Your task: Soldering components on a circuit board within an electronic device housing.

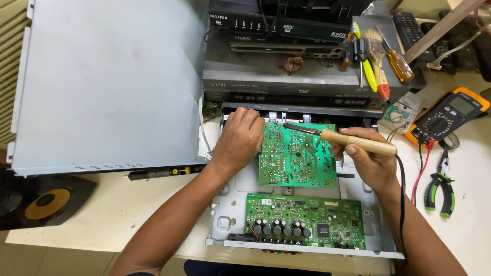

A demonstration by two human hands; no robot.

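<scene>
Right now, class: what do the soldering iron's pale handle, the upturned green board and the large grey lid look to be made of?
The soldering iron's pale handle, gripped in the right hand, looks like smooth wood: tan, matt. The upturned green board, steadied by the left hand, seems lacquered laminate dotted with shiny solder. The large grey lid looks like painted sheet metal with folded edges.

Open chassis (225, 214) on the desk (128, 204) before me, upturned board (296, 156) in it behind the main board (307, 220), detached lid (107, 82) left, stacked players (286, 76) behind, multimeter (447, 117) and pliers (440, 189) right.
</scene>
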